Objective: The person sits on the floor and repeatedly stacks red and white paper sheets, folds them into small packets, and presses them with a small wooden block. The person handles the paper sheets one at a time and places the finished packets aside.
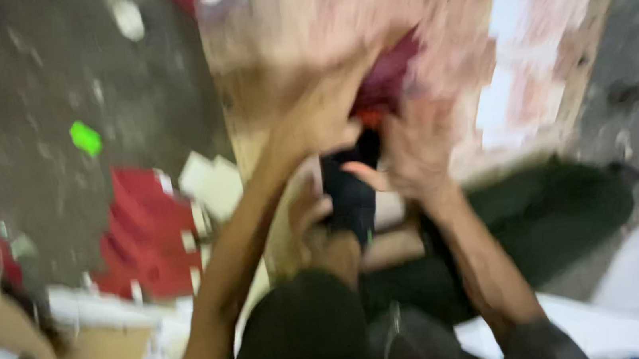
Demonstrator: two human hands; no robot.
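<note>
Your left hand (pixel 321 119) and right hand (pixel 412 149) meet at a dark red cloth (pixel 388 79) on the board (pixel 277 16). Blur hides whether your fingers grip it. Red sheets (pixel 145 231) lie left on the floor.

Motion blur covers the whole view; edges are smeared throughout; the left hand (pixel 321 119) and right hand (pixel 412 149) show no distinct fingers, so grip cannot be determined; the dark red object (pixel 388 79) between them is unidentifiable; the black item (pixel 349 196) below is partly covered; the wooden board (pixel 332 9) is cut off at the top edge.
</note>
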